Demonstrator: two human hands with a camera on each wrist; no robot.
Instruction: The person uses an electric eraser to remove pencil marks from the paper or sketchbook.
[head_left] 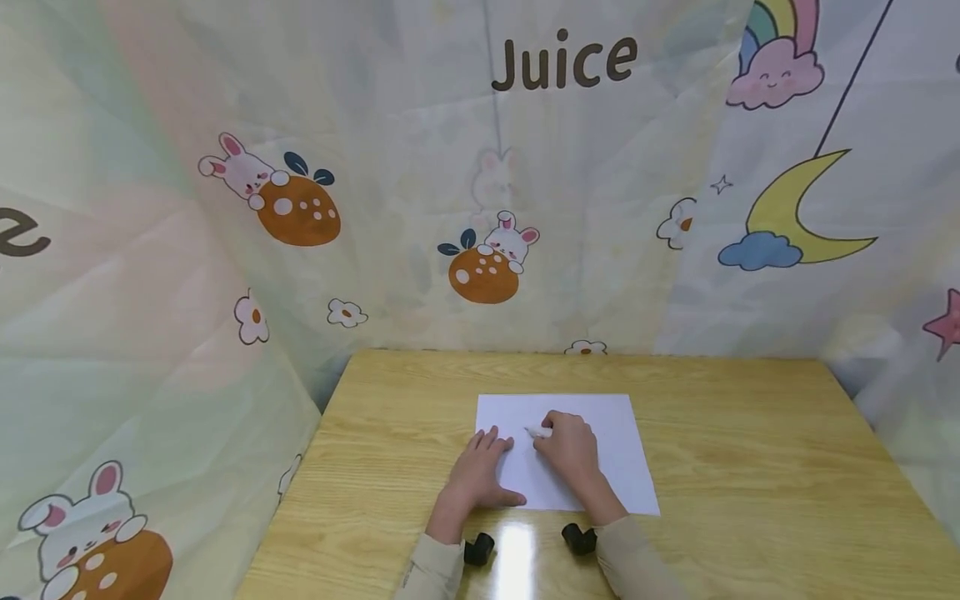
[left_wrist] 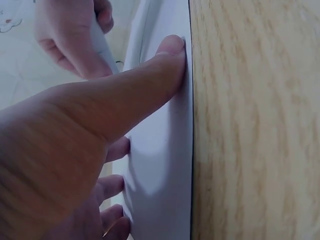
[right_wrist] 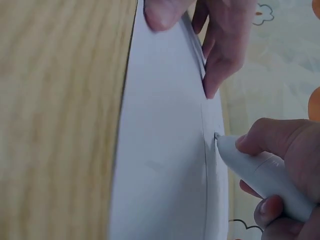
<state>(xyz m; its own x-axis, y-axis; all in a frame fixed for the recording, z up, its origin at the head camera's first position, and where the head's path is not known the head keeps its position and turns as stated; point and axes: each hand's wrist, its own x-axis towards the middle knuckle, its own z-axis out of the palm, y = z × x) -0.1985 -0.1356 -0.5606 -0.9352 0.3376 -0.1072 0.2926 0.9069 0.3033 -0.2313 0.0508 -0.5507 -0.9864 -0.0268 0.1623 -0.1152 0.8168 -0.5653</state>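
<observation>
The person's left hand [head_left: 477, 473] lies palm down, fingers [left_wrist: 112, 185] spread, thumb [left_wrist: 150, 75] stretched sideways; the right hand [head_left: 572, 450] curls in a grip. Both forearms [head_left: 435, 567] reach forward.

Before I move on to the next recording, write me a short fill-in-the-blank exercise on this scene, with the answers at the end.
1. The hand that rests on the sheet of paper, thumb spread away from the fingers, is the person's ____ one.
2. The other hand grips a pen-like tool coloured ____.
3. The table under the paper shows a ____ grain.
4. The only complete word printed on the backdrop reads "____".

Missing words: left; white; wood; Juice.
</observation>
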